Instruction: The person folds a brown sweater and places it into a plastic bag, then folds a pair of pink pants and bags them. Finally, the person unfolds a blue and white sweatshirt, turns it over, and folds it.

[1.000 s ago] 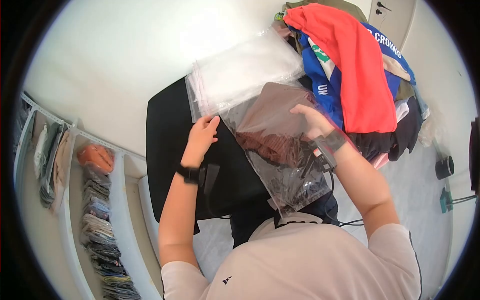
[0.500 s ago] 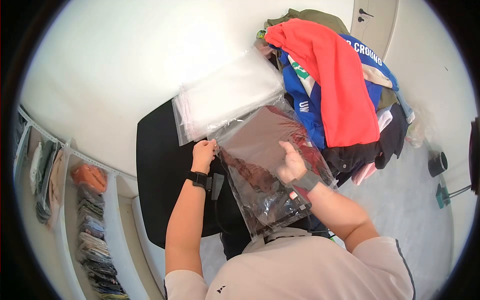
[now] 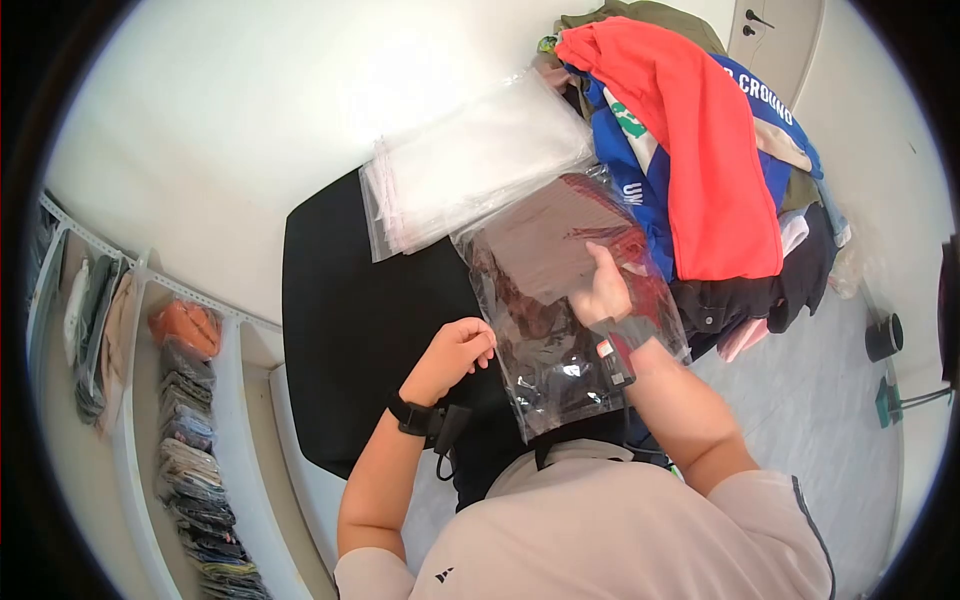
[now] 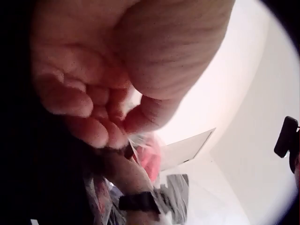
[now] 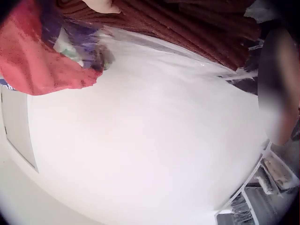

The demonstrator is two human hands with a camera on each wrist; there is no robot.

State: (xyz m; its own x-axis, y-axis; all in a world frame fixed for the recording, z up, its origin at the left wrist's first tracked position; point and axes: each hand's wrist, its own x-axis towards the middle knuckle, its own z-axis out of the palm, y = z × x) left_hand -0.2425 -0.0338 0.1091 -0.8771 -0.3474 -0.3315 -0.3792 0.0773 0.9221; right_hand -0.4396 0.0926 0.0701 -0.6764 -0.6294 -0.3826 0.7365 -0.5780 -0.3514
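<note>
A brown ribbed garment (image 3: 540,245) lies folded inside a clear bag (image 3: 555,395), its ribs and the film showing close up in the right wrist view. My right hand (image 3: 603,290) grips the garment, one digit extended over its upper side and the other fingers mostly hidden; whether film covers this hand I cannot tell. At the bag's left edge my left hand (image 3: 455,355) pinches the film between thumb and curled fingers. The left wrist view shows this hand (image 4: 108,84) from the palm side, with film below the fingertips.
Flat clear bags (image 3: 480,160) are stacked on the black table (image 3: 370,330) beyond the hands. A heap of clothes with a red garment (image 3: 700,170) on top stands at the right. Shelves at the left hold packed clothes (image 3: 195,450).
My left hand has come from the bag's upper left corner down to its left edge and pinches there. The garment and bag lie flatter, and the bag's lower end has swung leftward.
</note>
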